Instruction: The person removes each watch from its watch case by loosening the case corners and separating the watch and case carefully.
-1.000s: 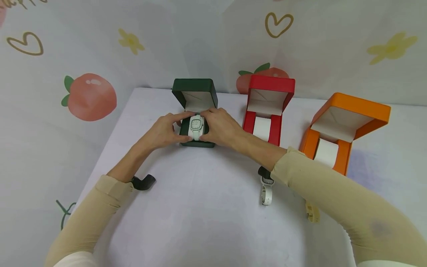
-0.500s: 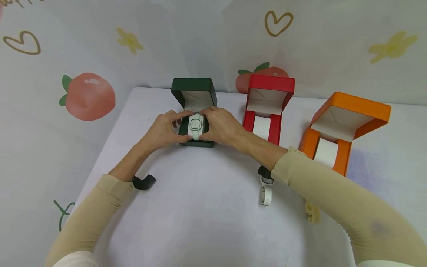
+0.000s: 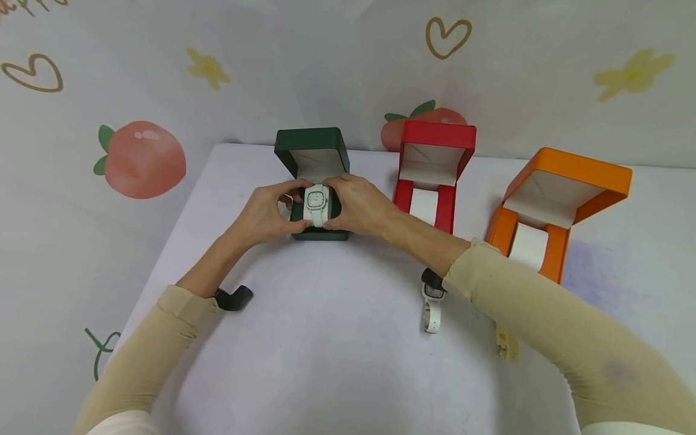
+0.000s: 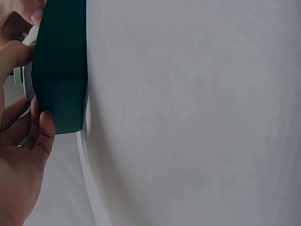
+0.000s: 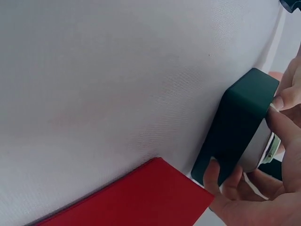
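A pale wristwatch (image 3: 316,200) with a squarish face is wrapped round a white cushion (image 3: 307,211) inside the raised-lid green watch box (image 3: 311,139). My left hand (image 3: 266,211) holds the watch and cushion from the left, thumb at the near end, index finger at the far end. From the right, my right hand (image 3: 361,205) grips them the same way. Both wrist views show fingers reaching down to the outer walls of the green box (image 4: 61,80), and in the right wrist view the watch's edge (image 5: 272,149) shows between the fingers.
To the right stand a raised-lid red box (image 3: 403,196) and a raised-lid orange box (image 3: 556,254), each with a white cushion. Under my right forearm lie a white watch (image 3: 432,315) and a yellowish strap (image 3: 507,344). A printed cloth backdrop (image 3: 304,66) rises behind the table.
The head view has shifted slightly, so everything sits a little farther left. Both hands keep their places at the watch, with hardly any finger movement.
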`<state>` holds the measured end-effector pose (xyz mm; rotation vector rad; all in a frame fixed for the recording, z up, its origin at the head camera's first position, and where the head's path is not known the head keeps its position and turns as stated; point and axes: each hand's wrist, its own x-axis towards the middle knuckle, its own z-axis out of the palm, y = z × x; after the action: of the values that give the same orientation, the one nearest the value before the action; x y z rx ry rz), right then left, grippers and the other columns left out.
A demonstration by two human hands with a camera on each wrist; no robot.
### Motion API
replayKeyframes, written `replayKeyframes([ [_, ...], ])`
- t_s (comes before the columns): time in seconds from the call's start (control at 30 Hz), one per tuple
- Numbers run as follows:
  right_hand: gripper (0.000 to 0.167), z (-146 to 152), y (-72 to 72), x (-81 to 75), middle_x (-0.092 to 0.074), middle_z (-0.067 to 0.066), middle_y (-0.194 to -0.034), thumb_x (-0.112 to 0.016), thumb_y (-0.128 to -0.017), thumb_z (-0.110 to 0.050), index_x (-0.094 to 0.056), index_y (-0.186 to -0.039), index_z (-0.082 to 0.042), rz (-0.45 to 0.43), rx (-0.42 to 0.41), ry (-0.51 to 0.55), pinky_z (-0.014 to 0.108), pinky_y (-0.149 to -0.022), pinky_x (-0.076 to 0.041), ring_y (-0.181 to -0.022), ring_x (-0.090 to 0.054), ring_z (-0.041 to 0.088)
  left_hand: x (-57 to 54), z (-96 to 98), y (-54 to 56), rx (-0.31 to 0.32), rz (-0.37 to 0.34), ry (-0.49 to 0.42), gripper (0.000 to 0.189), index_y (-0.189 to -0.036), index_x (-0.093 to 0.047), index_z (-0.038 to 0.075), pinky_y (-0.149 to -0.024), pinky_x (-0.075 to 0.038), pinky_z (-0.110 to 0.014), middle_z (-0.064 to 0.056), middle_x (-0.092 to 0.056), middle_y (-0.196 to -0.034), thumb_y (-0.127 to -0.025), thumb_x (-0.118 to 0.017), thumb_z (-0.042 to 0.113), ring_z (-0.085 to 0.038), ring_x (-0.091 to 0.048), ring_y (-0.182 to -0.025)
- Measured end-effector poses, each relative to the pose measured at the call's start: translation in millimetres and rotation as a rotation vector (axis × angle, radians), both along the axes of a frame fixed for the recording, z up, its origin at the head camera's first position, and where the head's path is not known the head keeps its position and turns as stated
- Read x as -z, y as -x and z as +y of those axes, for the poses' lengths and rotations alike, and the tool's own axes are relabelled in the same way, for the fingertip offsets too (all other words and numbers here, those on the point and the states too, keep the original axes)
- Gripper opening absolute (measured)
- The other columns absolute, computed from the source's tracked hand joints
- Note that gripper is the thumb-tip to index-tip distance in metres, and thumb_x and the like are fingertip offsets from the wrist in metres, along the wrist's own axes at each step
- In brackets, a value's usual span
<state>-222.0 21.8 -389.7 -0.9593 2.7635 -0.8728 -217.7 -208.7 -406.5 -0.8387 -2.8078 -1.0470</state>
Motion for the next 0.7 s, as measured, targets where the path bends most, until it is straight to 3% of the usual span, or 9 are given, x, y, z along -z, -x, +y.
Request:
replayKeyframes([
  [0.2,0.067,0.0,0.2,-1.4,-0.061,0.013,-0.124,-0.082,-0.08,-0.026,-0.055,-0.134,0.002,-0.001,-0.012,-0.006,0.031,-0.094,-0.05,-0.107,-0.057,0.022,-2.9,0.5,0.3,0.038,-0.028,-0.029,0.064,-0.13,-0.059,0.003,-0.081,-0.053,-0.036,-0.006,-0.061,-0.111,-0.071,-0.086,0.008,-0.018,-0.058,-0.096],
  [0.7,0.071,3.1,-0.3,-4.3,-0.061,0.011,-0.126,-0.083,-0.079,-0.03,-0.055,-0.136,-0.001,-0.026,0.0,0.011,0.03,-0.092,-0.051,-0.107,-0.055,0.02,-10.6,-1.5,-5.5,0.025,-0.138,-0.021,0.075,-0.141,-0.052,0.005,-0.085,-0.051,-0.038,-0.007,-0.06,-0.123,-0.074,-0.086,0.01,-0.02,-0.057,-0.104],
])
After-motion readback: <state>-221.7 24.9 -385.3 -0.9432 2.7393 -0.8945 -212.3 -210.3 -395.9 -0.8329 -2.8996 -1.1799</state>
